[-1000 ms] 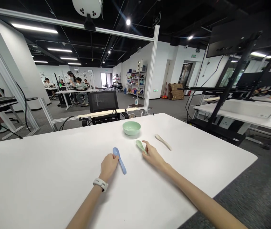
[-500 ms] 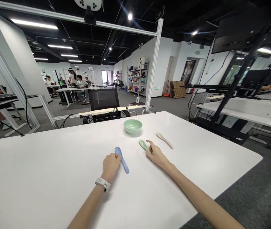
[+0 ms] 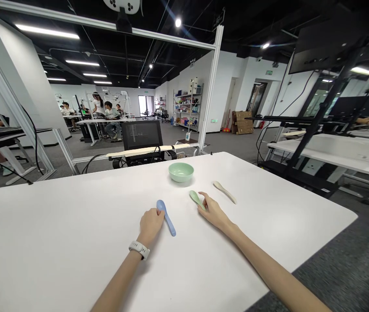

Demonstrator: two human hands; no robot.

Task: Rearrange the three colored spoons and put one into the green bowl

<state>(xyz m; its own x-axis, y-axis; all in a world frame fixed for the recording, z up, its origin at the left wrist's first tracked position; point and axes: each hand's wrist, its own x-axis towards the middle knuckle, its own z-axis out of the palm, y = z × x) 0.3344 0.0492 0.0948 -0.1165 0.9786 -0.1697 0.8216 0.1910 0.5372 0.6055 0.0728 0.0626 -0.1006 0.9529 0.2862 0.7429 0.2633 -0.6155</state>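
My left hand [image 3: 151, 226] rests curled on the white table [image 3: 269, 225], its fingers against the neck of a blue plastic spoon [image 3: 166, 219]. A white watch [image 3: 139, 250] circles that wrist. My right hand [image 3: 213, 213] lies over the handle end of a pale green spoon [image 3: 196, 199], with a finger reaching past it. I cannot tell whether either hand grips its spoon. A cream spoon [image 3: 225, 192] lies to the right, apart from my hand. A pale green bowl [image 3: 181, 171] stands near the far edge.
Beyond the table's far edge are a black office chair [image 3: 142, 136], a pale metal frame [image 3: 209, 86] and cables. A second white desk [image 3: 340, 147] stands to the right. Several people sit at desks further back, and shelves line the far wall.
The view has shifted and levelled slightly. My hands, the spoons and the bowl keep about the same places on the table.
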